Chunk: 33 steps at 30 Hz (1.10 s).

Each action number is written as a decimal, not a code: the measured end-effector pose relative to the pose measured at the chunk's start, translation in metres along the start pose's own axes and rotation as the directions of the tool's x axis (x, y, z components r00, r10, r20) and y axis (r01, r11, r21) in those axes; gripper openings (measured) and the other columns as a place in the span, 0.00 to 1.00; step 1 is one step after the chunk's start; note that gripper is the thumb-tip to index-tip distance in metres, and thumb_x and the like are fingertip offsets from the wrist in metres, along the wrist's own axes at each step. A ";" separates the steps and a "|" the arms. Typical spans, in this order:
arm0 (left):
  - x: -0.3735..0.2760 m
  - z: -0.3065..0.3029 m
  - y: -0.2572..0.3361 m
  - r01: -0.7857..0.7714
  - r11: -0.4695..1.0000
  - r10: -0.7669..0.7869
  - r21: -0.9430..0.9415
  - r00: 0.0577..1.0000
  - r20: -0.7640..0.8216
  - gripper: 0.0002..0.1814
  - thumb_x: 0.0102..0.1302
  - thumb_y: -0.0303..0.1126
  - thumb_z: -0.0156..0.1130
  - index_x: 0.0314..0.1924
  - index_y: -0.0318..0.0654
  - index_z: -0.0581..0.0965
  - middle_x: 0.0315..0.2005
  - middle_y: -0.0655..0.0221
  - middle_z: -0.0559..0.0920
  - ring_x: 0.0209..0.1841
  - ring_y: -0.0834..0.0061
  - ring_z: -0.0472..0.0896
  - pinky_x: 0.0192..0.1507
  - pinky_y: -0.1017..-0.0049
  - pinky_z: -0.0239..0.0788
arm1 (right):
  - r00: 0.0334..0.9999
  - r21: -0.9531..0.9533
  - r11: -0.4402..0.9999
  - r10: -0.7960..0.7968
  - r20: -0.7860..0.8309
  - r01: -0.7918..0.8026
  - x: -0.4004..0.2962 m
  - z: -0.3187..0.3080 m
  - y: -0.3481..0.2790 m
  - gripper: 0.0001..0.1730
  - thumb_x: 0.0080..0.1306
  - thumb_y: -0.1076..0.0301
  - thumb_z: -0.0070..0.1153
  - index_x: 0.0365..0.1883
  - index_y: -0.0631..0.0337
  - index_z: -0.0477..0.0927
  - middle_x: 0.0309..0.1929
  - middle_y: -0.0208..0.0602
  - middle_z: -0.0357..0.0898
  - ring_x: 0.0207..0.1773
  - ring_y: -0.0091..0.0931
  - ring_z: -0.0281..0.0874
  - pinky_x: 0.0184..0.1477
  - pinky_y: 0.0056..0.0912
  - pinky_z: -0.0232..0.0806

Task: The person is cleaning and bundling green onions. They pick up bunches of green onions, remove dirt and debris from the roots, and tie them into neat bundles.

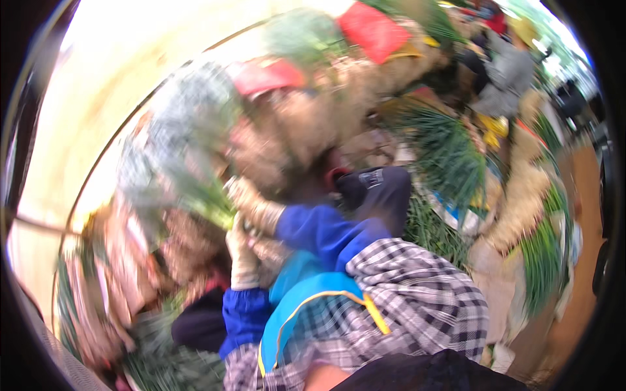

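A bunch of green onions [212, 198] is held in front of my chest in both hands. Its green leaves fan out toward the upper left, and the pale root end points back at my blue apron [313, 288]. My left hand [243, 249], in a pale glove, grips the bunch from the near side. On the far side, my right hand [252, 198], gloved as well, closes around the stalks. Motion blur hides the exact finger positions. Beyond my hands lies a heap of more green onions [279, 141], roots facing me.
Red cloths or sacks [374, 32] lie on the far heap. To my right are loose green onions [445, 156] and a row of bundles [523, 200]. A person in grey [506, 73] works at the upper right. More green onions [171, 352] cover the ground at lower left.
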<state>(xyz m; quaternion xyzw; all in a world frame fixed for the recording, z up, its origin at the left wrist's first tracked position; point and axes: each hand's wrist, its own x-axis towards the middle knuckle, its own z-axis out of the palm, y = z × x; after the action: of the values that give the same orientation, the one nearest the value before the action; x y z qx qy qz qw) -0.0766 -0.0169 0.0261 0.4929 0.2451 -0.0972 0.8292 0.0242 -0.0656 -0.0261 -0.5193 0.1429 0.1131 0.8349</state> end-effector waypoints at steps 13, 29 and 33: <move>-0.012 -0.063 0.051 -0.041 0.823 0.294 -0.566 0.884 0.363 0.23 0.66 0.40 0.50 0.58 0.41 0.63 0.16 0.77 0.63 0.15 0.85 0.58 0.22 0.81 0.57 | 0.525 -0.686 -0.087 0.715 0.461 0.722 -0.003 -0.096 -0.057 0.26 0.61 0.45 0.45 0.41 0.61 0.74 0.36 0.44 0.78 0.47 0.40 0.72 0.45 0.44 0.64; 0.065 -0.031 0.046 0.172 0.896 -0.043 -0.409 0.952 0.304 0.09 0.64 0.38 0.53 0.31 0.40 0.73 0.16 0.78 0.67 0.19 0.84 0.62 0.25 0.83 0.59 | 0.721 -0.916 -0.063 -0.596 0.353 0.396 0.075 -0.015 -0.138 0.22 0.59 0.49 0.47 0.35 0.61 0.75 0.31 0.45 0.77 0.38 0.39 0.76 0.39 0.41 0.66; 0.064 -0.009 0.048 0.178 0.898 -0.041 -0.402 0.944 0.327 0.12 0.66 0.38 0.50 0.37 0.37 0.74 0.21 0.72 0.73 0.21 0.81 0.70 0.24 0.81 0.65 | 0.844 -0.858 0.300 -0.478 0.243 0.417 0.073 -0.021 -0.143 0.22 0.60 0.52 0.48 0.36 0.66 0.71 0.29 0.49 0.77 0.34 0.42 0.76 0.36 0.42 0.66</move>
<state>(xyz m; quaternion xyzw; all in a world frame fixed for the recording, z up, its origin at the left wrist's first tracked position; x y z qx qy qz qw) -0.0048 0.0196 0.0274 0.2635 0.1546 -0.1645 0.9379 0.1378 -0.1439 0.0579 -0.8975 -0.0638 -0.0812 0.4287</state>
